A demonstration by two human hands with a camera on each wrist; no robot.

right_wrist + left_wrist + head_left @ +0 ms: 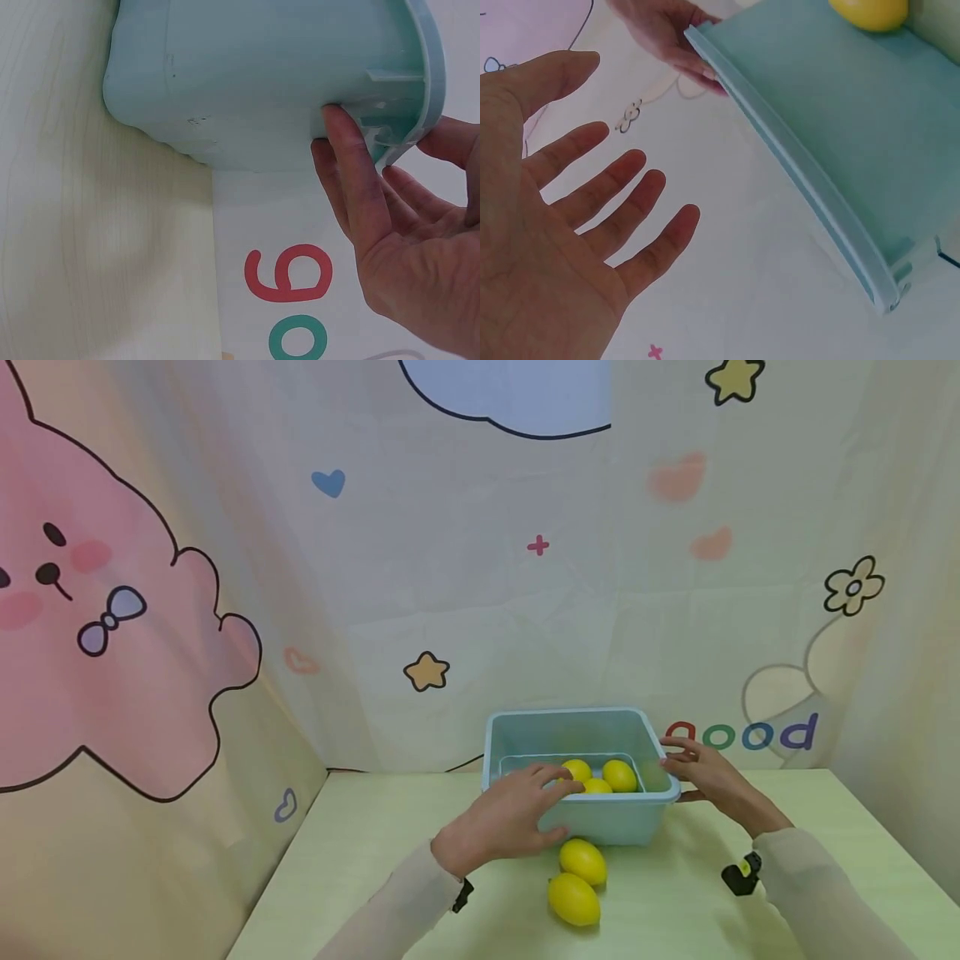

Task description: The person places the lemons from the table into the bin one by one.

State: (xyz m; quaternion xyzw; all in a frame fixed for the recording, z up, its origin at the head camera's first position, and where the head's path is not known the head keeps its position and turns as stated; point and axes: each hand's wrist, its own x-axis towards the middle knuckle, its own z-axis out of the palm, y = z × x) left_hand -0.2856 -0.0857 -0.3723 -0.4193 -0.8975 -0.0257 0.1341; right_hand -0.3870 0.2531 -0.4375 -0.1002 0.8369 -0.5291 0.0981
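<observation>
A pale blue-green plastic bin point(600, 820) stands on the table with lemons point(619, 776) inside; three show over its front rim. Two more lemons, one point(582, 862) close to the bin's front wall and another point(573, 899) nearer me, lie outside on the table. My left hand point(506, 818) is at the bin's front left, its fingers spread and holding nothing, as the left wrist view point(562, 217) shows. At the bin's right end my right hand point(409, 232) grips the rim, with fingers against the outer wall below it.
The pale green table point(360, 860) ends at a printed curtain point(450, 568) right behind the bin. Another curtain side with a pink cartoon animal point(127, 693) hangs to the left. Both sleeves carry a black wrist device point(742, 874).
</observation>
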